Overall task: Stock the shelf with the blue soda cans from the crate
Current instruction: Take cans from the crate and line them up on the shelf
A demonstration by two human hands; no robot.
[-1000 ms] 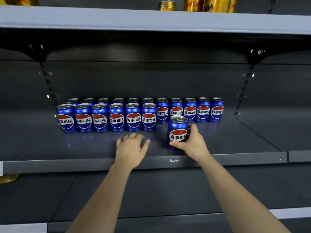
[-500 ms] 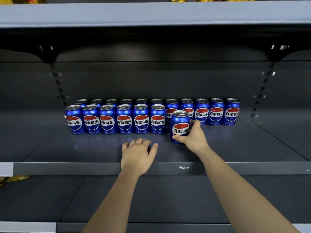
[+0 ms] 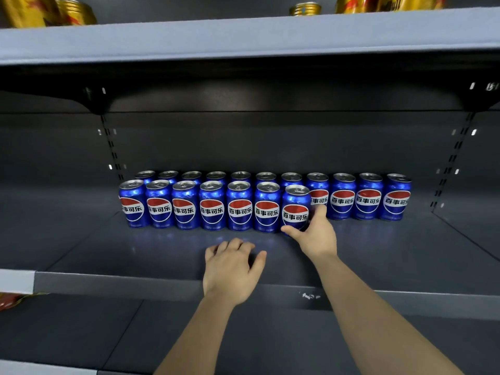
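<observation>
Right hand [image 3: 315, 236]: reaching in from the lower right of the frame and gripping one blue can [image 3: 295, 209]; thumb lying across the can's lower front, fingers [image 3: 320, 212] curling round its right side.
Can: standing upright on the shelf [image 3: 135, 253], just right of frame centre, label facing the camera; sitting at the right end of the front row [image 3: 212, 205], just beside that row's last can. Cannot tell whether the two are touching.
Left hand [image 3: 231, 269]: lying palm down on the shelf near its front edge, below and left of the can; fingers loosely bent, grasping nothing.
Front row: six cans standing side by side, running left from the held can.
Back row [image 3: 369, 197]: eleven cans lining up behind, four of them showing full labels to the right of the right hand.
Upper shelf [image 3: 243, 36]: spanning the top of the frame, carrying gold cans [image 3: 304, 8] at upper left and upper right.
Uprights [image 3: 112, 147]: slotted strips running down the back panel at left and right.
Scuff [image 3: 310, 295]: white mark showing on the shelf's front lip, between the two forearms.
</observation>
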